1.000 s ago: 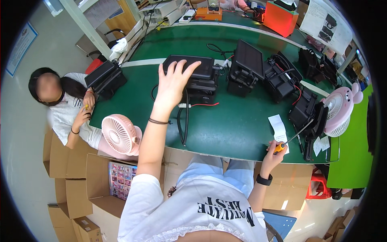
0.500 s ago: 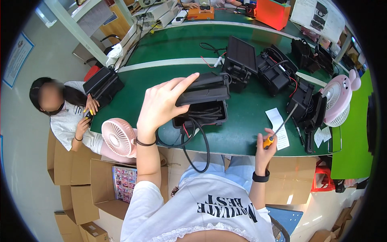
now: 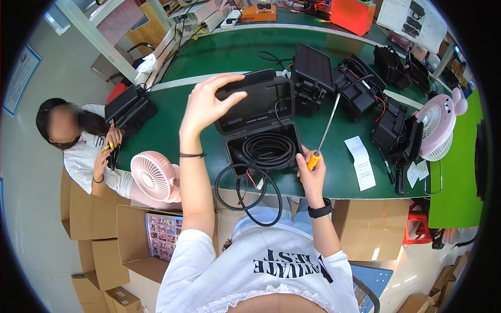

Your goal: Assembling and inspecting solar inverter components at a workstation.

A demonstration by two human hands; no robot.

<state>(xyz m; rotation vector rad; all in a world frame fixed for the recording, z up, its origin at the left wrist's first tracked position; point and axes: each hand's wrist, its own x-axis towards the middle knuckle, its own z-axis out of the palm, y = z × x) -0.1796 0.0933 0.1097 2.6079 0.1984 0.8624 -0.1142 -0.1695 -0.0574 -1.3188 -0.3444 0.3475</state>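
Note:
A black plastic case (image 3: 229, 156) lies near the table's front edge, its lid (image 3: 255, 99) raised. Inside the case is a coiled black corrugated hose (image 3: 271, 151); loops of black cable (image 3: 276, 201) hang from its front over the table edge. My left hand (image 3: 209, 104) grips the lid's left corner, thumb on the inner face and fingers along the top. At the case's right side, my right hand (image 3: 313, 177) is closed round the orange handle of a long screwdriver (image 3: 327, 130). Its shaft points up and away, and its tip is near another black case.
Several black cases (image 3: 360, 88) stand at the right and back. A paper slip (image 3: 360, 161) and a pink fan (image 3: 436, 128) are on the right, another pink fan (image 3: 154, 175) on the left. A co-worker (image 3: 88, 141) sits at the left, beside cardboard boxes (image 3: 104, 261).
My left hand has swung the lid up from partly lowered to wide open, exposing the coiled hose. My right hand has moved left with the screwdriver, to the case's side.

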